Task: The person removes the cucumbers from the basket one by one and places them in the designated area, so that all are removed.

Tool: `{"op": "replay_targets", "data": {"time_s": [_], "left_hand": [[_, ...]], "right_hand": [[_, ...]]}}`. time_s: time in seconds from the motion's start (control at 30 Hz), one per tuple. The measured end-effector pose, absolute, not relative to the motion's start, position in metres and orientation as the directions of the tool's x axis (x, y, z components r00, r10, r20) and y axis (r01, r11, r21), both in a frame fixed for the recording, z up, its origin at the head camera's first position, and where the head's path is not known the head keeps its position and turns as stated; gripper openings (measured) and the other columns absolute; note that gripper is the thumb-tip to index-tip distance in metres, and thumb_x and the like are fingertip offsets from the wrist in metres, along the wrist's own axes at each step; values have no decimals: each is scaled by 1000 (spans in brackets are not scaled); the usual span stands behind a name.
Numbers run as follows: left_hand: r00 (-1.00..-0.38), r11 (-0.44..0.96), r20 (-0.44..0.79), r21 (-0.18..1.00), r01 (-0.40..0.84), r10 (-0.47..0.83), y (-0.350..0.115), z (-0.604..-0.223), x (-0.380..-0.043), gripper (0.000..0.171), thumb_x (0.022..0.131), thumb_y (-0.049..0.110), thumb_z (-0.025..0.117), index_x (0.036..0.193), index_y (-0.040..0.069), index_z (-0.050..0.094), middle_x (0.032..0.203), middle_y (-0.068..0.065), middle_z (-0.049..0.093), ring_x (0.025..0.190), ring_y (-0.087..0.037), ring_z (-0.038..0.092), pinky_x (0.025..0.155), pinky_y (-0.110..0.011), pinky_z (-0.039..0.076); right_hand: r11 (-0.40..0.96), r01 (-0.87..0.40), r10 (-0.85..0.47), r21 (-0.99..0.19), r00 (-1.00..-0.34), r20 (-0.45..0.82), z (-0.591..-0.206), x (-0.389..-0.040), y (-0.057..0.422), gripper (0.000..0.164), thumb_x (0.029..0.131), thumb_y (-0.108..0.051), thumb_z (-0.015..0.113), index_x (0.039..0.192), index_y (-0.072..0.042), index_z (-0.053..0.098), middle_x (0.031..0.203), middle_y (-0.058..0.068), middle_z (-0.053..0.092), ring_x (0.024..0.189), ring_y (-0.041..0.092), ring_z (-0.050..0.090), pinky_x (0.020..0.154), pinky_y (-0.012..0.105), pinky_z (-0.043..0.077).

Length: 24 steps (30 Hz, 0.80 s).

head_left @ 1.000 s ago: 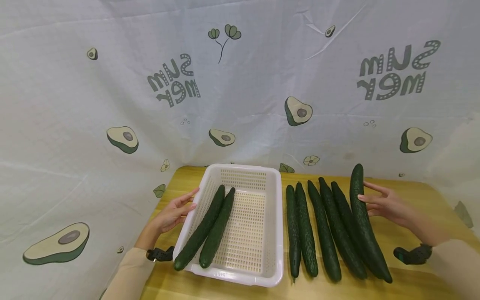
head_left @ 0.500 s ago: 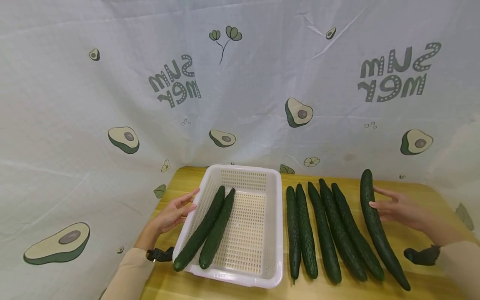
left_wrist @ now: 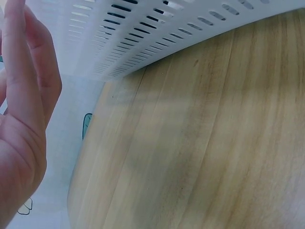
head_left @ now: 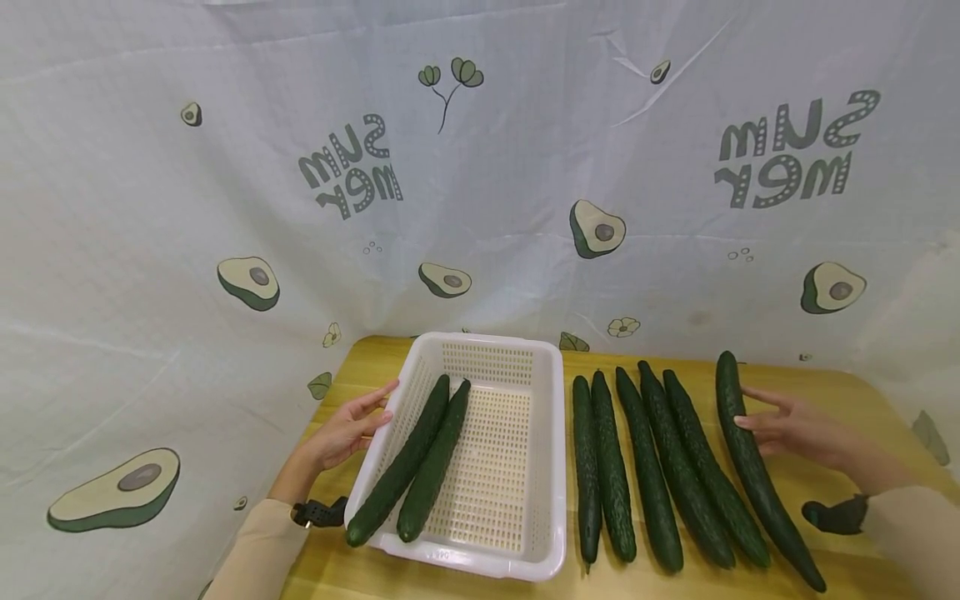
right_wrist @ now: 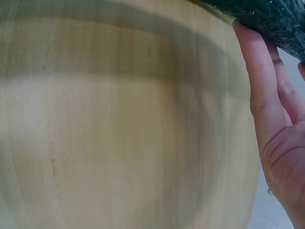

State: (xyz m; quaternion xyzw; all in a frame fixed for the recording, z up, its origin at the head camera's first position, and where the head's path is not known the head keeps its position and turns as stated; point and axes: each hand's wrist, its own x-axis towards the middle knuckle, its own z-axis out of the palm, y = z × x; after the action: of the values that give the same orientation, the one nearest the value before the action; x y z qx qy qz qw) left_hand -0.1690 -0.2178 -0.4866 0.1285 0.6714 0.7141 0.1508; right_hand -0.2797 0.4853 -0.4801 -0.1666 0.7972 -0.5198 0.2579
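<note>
In the head view a white perforated plastic basket (head_left: pixel 551 467) holds two long dark green cucumbers (head_left: pixel 408 454), side by side along its left. My left hand (head_left: pixel 348 429) touches the basket's left rim with extended fingers; in the left wrist view the fingers (left_wrist: pixel 24 62) lie along its slotted wall. To the right, my right hand (head_left: pixel 795 427) pinches a slightly curved cucumber (head_left: pixel 753 467) near its upper part, thumb on the near side. In the right wrist view a fingertip meets the underside of this bumpy cucumber (right_wrist: pixel 267 16).
Between basket and right hand, several more cucumbers (head_left: pixel 648 471) lie lengthwise in a row on the wooden table (head_left: pixel 847 400). A white curtain (head_left: pixel 510 167) printed with avocados hangs close behind the table's back edge and at the left.
My right hand has carried its cucumber rightward, off its overlap with the neighbouring one, then slightly back left and nearer me. The left hand and basket have stayed in place.
</note>
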Motion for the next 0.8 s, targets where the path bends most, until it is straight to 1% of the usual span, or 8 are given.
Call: {"op": "replay_targets", "data": {"time_s": [0.07,0.27,0.4,0.5,0.6,0.67,0.73,0.8], "left_hand": [[-921,-55,-19,998,-44,390,-218,-487,-169,62,105,6,50,160,13,22,132,-13,45,106,-24,65,81,-44,58],[-923,-49,-16,998,-37,385,-219,-489,-169,61,105,5,49,160,14,23,132,-13,45,106,-23,65,81,-43,59],[-925,-44,-18,998,-38,380,-218,-488,-169,61,105,6,50,160,13,23,132,-13,44,106,-23,65,81,-43,59],[-926,-43,-23,998,-42,378,-218,-488,-169,61,105,6,50,160,13,23,132,-13,44,106,-23,65,81,-43,59],[-926,-44,-24,998,-44,376,-217,-488,-169,62,105,6,50,160,14,23,134,-12,44,107,-23,64,82,-45,58],[-927,-45,-25,998,-45,373,-217,-488,-169,61,105,7,51,160,14,24,136,-12,43,108,-24,64,82,-46,58],[-928,-44,-27,998,-47,371,-218,-488,-169,61,105,7,51,160,14,24,138,-12,42,109,-24,63,83,-47,58],[-929,-39,-30,998,-48,369,-218,-488,-170,61,105,7,51,160,15,24,139,-11,42,109,-24,63,83,-47,58]], "right_hand": [[410,3,-535,-912,-810,-243,-482,-280,484,79,106,-13,49,150,10,-13,144,49,21,119,51,54,88,48,57],[422,4,-513,-907,-823,-242,-487,-280,482,82,105,-15,52,152,8,-11,143,47,28,118,52,55,87,48,57],[414,18,-517,-910,-818,-252,-491,-282,481,82,105,-15,52,152,9,-12,144,47,28,117,45,58,87,48,57],[382,27,-541,-924,-804,-248,-494,-283,483,82,105,-14,51,152,8,-13,142,40,38,115,34,62,88,48,56],[338,52,-553,-940,-797,-243,-497,-285,485,81,105,-12,51,157,-5,-11,135,18,56,108,19,65,88,47,57],[313,61,-560,-948,-794,-236,-498,-286,487,77,105,-11,51,160,-24,-2,129,7,59,105,12,65,87,47,57],[310,72,-550,-948,-800,-241,-499,-286,488,73,105,-11,51,158,-36,7,128,5,59,104,9,65,88,47,57],[321,63,-544,-945,-805,-238,-500,-286,488,70,105,-12,52,156,-41,15,131,14,58,106,14,65,88,47,57]]}}
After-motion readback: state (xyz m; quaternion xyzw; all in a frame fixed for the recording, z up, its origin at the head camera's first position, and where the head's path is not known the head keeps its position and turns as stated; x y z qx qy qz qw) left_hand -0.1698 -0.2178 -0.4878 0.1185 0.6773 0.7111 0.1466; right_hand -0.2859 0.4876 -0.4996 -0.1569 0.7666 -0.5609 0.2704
